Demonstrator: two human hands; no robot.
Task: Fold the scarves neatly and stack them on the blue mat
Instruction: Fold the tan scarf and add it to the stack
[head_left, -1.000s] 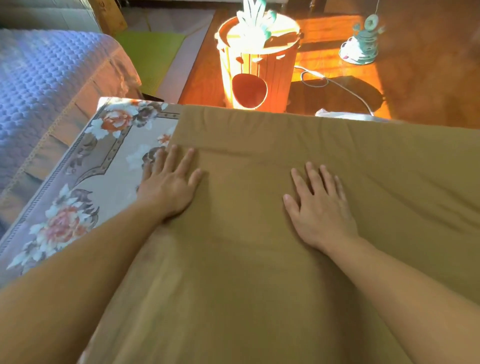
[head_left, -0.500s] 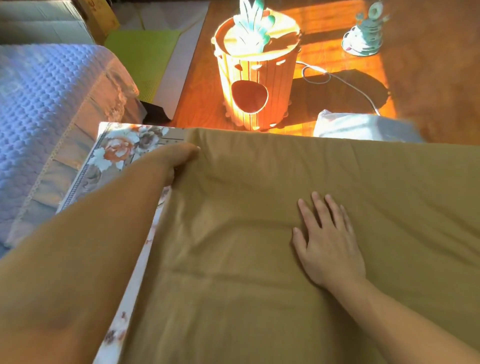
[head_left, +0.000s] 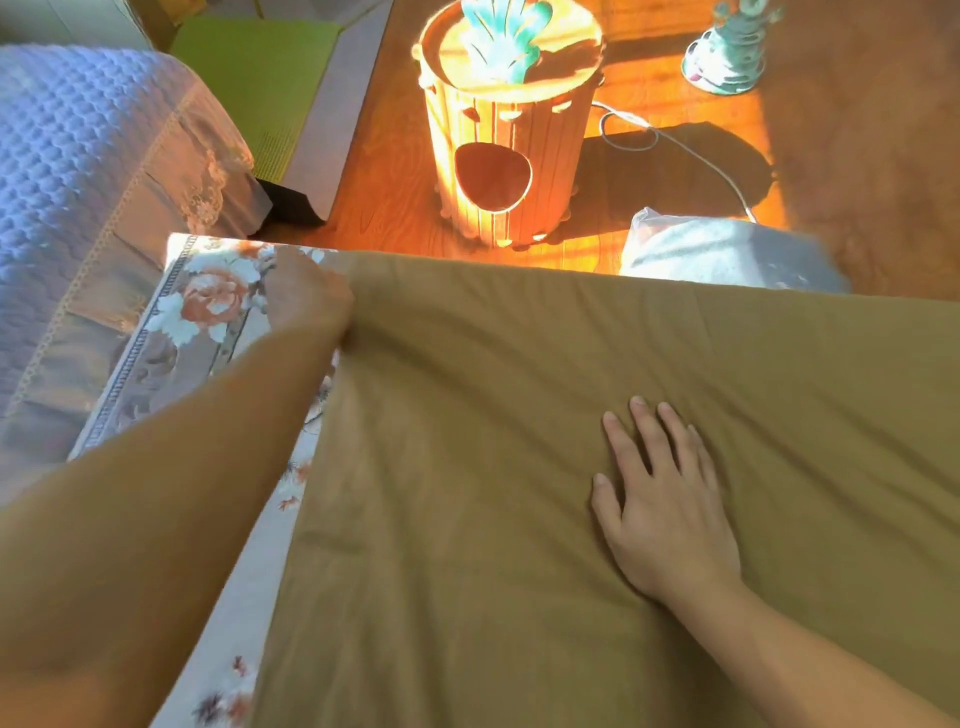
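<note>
Left hand (head_left: 306, 299): closed on the far-left corner of the mustard scarf (head_left: 519, 519), fingers hidden, so the grip itself can't be confirmed. Scarf lies spread over the floral cloth (head_left: 171, 332); long axis runs left-right, right end cut off by the frame. Right hand (head_left: 660, 499): flat, fingers splayed, pressing mid-scarf, holding nothing. Left is nearer the corner to fold. Blue mat not identifiable.

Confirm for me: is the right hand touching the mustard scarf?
Touching. The head view shows the right hand lying palm-down, fingers spread, flat on the mustard scarf, with no gap beneath it.
</note>
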